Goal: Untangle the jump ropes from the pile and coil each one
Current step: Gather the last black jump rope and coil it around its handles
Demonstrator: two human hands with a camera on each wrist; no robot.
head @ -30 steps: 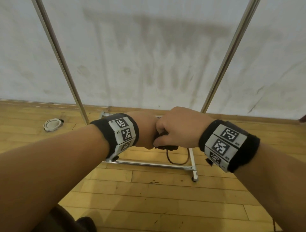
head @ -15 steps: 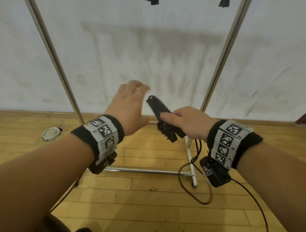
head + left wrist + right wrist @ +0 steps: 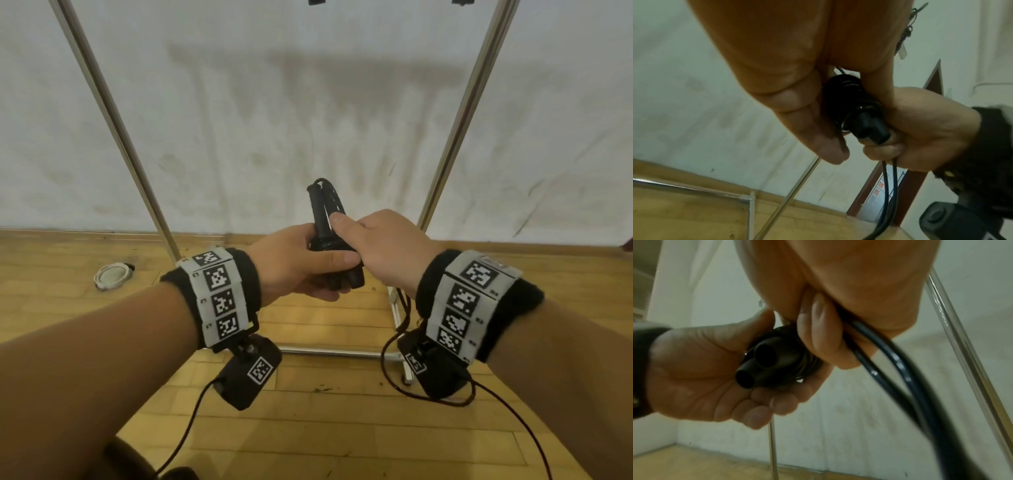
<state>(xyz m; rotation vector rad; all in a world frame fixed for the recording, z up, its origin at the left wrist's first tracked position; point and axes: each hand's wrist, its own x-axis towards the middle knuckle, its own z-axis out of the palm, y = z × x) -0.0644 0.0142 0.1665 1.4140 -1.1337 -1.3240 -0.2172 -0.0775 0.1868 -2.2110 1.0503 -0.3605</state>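
Wooden floorboards and a white wall lie behind. Left hand (image 3: 294, 263) grips the two black plastic jump-rope handles (image 3: 323, 219), cord wound round them; right hand (image 3: 383, 246) pinches the loose black cord (image 3: 890, 366). Keep each wrap taut, probably working toward the handle ends.

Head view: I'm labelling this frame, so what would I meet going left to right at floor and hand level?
White coiled rope on the floor → left hand → black jump rope handles → right hand.
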